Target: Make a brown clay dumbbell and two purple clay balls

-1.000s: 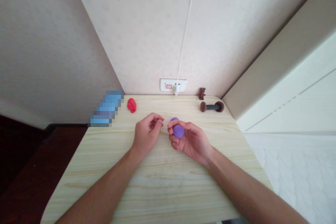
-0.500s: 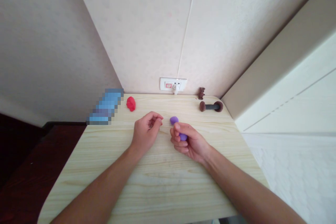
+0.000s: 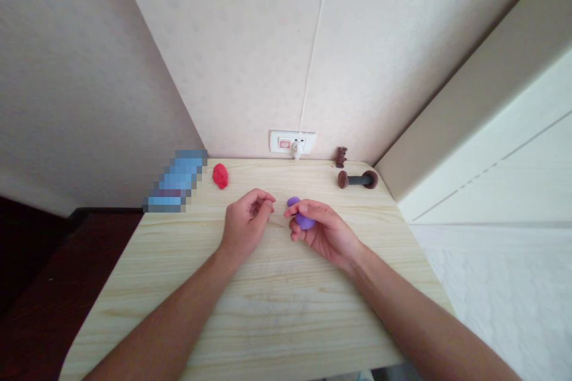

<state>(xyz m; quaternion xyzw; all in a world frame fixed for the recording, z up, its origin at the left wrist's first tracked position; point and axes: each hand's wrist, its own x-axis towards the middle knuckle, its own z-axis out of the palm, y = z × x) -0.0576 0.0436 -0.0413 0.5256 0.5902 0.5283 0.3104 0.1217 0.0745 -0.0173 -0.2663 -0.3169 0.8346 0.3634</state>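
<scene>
A rounded lump of purple modelling clay (image 3: 305, 222) sits in my right hand (image 3: 328, 229), between the thumb and curled fingers. Just beyond those fingers a second purple piece (image 3: 293, 201) shows, partly covered; whether it joins the lump is unclear. My left hand (image 3: 247, 220) is closed a short way to the left, thumb against curled fingertips. Whatever lies inside that pinch, if anything, is hidden. Both hands are over the wood-grain table (image 3: 268, 321). A crumpled red lump (image 3: 220, 176) lies beyond the left hand.
At the back right are a dark dumbbell-shaped piece with brown ends (image 3: 357, 180) and a small brown bear figure (image 3: 341, 157). A blurred blue object (image 3: 179, 181) lies at the back left edge. A wall socket (image 3: 292, 142) with a plug and cable is behind the table.
My right hand's fingers have loosened and shifted around the purple lump, showing more of it. The left hand keeps nearly the same pose. The whole view has shifted slightly.
</scene>
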